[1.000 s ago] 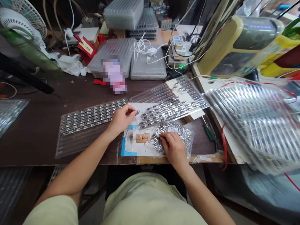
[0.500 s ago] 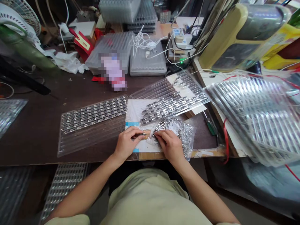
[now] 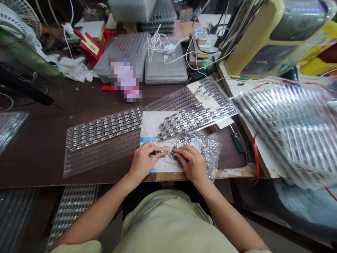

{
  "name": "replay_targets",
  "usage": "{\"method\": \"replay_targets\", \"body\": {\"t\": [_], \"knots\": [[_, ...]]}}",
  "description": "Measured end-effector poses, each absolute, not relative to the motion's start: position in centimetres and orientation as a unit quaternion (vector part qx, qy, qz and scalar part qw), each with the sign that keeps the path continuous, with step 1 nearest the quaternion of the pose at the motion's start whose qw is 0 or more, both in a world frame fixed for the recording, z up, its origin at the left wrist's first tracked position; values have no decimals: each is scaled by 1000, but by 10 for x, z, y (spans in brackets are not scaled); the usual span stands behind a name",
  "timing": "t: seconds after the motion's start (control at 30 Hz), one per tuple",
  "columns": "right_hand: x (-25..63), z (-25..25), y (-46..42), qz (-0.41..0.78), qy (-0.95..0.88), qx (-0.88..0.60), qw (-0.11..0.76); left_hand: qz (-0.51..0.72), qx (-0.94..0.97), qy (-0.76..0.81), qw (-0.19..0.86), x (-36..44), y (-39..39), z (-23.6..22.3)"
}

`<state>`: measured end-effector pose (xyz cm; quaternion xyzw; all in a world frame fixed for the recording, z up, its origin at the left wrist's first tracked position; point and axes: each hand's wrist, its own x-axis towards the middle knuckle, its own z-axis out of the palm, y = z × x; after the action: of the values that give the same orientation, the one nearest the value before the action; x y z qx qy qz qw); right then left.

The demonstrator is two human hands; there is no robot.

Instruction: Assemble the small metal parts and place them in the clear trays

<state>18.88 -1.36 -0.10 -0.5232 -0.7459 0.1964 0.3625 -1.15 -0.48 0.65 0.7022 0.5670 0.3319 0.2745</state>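
Observation:
My left hand (image 3: 143,161) is closed in a pinch on a small metal connector (image 3: 159,152) over a white sheet with blue tape (image 3: 150,130) at the table's front edge. My right hand (image 3: 191,162) rests with curled fingers on a clear bag of loose metal connectors (image 3: 207,147); what its fingertips grip is hidden. Just beyond the hands lies a clear ridged tray (image 3: 195,112), its near rows filled with connectors. To the left lies a second clear tray (image 3: 102,135), its far rows filled.
A green-handled screwdriver (image 3: 237,140) lies right of the bag. A stack of clear trays (image 3: 289,126) overhangs at right. Grey lidded boxes (image 3: 165,68), white cables and a power strip (image 3: 207,44) crowd the back. A fan (image 3: 18,21) stands far left.
My left hand came back from the upper tray to the front edge, close to my right hand, pinching a connector. The view shifted slightly downward.

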Motion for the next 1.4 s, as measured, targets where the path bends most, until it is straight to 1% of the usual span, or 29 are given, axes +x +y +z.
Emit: {"method": "replay_targets", "body": {"t": [0.13,0.33,0.57,0.7,0.8,0.9,1.0,1.13,1.3,1.4], "knots": [[181,3,-10,186,-743,-542,345,342,698,559,289,-12,-5,5],[156,2,-5,126,-781,-546,276,418,635,579,294,-20,-6,6],[146,-1,-5,112,-802,-531,251,415,632,582,300,-19,-5,8],[158,6,-7,87,-801,-544,234,413,624,588,308,-19,-5,7],[179,12,-10,36,-798,-568,199,408,624,588,315,-19,-3,9],[198,11,-13,10,-808,-564,173,392,652,574,302,-13,0,13],[205,7,-13,9,-814,-551,183,371,697,547,277,-3,0,15],[203,3,-11,11,-803,-550,228,349,734,531,242,4,-1,10],[201,0,-8,45,-788,-543,285,351,741,524,232,5,-1,3],[201,-1,-7,57,-782,-546,297,350,742,522,232,5,1,4]]}}
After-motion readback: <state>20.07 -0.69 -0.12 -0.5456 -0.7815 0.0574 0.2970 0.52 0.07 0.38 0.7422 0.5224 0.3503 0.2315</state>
